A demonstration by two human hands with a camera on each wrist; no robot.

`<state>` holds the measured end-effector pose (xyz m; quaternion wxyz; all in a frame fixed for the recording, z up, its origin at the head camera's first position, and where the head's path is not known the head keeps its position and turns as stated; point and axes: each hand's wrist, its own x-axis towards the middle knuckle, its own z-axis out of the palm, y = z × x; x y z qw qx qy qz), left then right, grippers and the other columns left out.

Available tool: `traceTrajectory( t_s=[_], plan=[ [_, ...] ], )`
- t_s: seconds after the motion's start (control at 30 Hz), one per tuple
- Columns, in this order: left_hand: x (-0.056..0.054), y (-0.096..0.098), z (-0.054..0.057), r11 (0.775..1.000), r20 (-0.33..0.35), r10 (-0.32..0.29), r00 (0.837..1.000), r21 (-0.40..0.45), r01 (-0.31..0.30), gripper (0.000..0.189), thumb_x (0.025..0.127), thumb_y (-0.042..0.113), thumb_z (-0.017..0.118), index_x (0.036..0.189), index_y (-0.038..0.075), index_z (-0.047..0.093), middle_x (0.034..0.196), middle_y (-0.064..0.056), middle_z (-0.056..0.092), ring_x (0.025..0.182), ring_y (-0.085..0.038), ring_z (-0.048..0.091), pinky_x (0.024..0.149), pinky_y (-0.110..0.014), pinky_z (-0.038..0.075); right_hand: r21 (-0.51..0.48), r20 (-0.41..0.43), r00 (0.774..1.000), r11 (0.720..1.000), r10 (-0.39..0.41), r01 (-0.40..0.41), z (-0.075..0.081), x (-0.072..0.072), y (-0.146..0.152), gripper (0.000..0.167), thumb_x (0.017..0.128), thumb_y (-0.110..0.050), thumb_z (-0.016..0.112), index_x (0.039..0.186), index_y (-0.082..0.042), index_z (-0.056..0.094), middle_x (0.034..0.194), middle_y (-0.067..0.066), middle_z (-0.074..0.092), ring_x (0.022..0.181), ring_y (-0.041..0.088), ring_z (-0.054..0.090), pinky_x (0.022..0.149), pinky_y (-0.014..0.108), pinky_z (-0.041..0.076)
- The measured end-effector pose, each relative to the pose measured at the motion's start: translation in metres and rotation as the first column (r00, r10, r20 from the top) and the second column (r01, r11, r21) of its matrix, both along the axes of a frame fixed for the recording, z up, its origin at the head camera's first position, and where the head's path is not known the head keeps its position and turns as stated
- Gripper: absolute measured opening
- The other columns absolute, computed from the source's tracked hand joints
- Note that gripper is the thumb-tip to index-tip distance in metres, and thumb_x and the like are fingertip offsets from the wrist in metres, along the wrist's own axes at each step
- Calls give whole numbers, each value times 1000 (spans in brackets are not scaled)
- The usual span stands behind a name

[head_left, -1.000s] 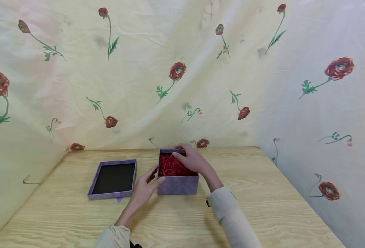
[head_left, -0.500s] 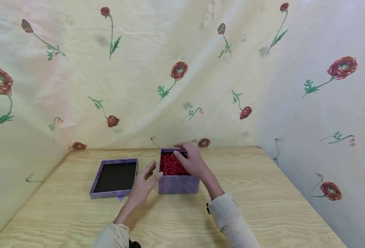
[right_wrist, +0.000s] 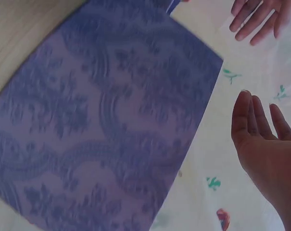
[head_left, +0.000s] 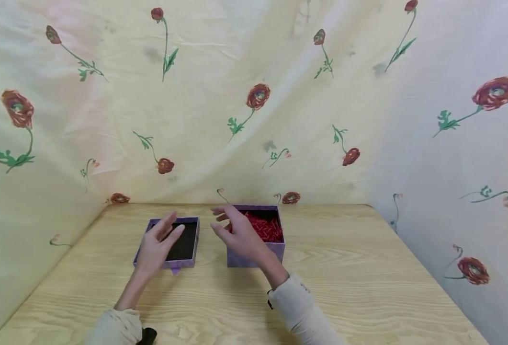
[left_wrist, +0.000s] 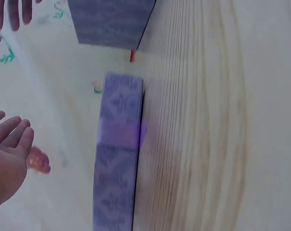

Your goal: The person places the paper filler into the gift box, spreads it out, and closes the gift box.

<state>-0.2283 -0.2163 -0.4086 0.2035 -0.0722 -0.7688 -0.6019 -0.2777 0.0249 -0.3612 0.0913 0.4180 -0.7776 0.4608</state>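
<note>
A purple patterned box (head_left: 254, 256) stands on the table, filled with red shredded paper (head_left: 267, 229). To its left lies the matching box lid (head_left: 185, 263), inside up, showing a black lining. My left hand (head_left: 152, 249) hovers over the lid with fingers spread and nothing in them. My right hand (head_left: 241, 237), also holding nothing, is raised above the box's left side, its loosely bent fingers pointing toward the lid. In the left wrist view a purple ribbon (left_wrist: 119, 134) crosses the lid's side. The box wall (right_wrist: 102, 115) fills much of the right wrist view.
The wooden table (head_left: 357, 287) extends in front and to the right. A flower-printed cloth (head_left: 202, 105) hangs behind it and along both sides. In the left wrist view a small red piece (left_wrist: 132, 56) shows at the box's lower corner.
Both hands have moved left: the left hand from beside the box to over the lid, the right hand from the box's far right rim to its left side. Box and lid stay put.
</note>
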Motion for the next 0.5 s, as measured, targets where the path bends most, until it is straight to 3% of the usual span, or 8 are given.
traceTrajectory(
  t_s=[0.17,0.37,0.43,0.5],
  plan=[
    [7,-24,0,998,20,54,998,-44,-53,60,103,19,68,155,-2,45,154,-20,48,143,-32,44,109,-14,37,9,69,996,998,60,-61,-4,12,-15,40,106,-10,59,143,4,52,135,19,59,121,36,61,93,43,56],
    [16,-42,-9,991,59,80,995,-112,-73,66,103,22,68,159,2,39,157,-22,43,145,-38,39,104,-7,34,6,185,981,998,65,-68,-16,18,-30,41,106,-13,61,143,2,52,134,18,59,122,36,62,93,30,54],
    [18,-47,-12,987,71,89,993,-143,-79,69,103,24,69,160,2,37,158,-22,42,146,-40,38,107,-10,35,15,209,976,998,61,-65,-21,19,-33,42,105,-14,62,144,1,52,134,17,59,121,37,62,93,28,54],
    [19,-51,-14,981,85,99,992,-176,-82,72,103,25,69,161,3,34,160,-21,40,146,-42,36,113,-24,37,27,225,973,998,48,-55,-25,19,-35,43,105,-14,63,144,0,52,133,14,60,120,35,63,93,28,54]
  ],
)
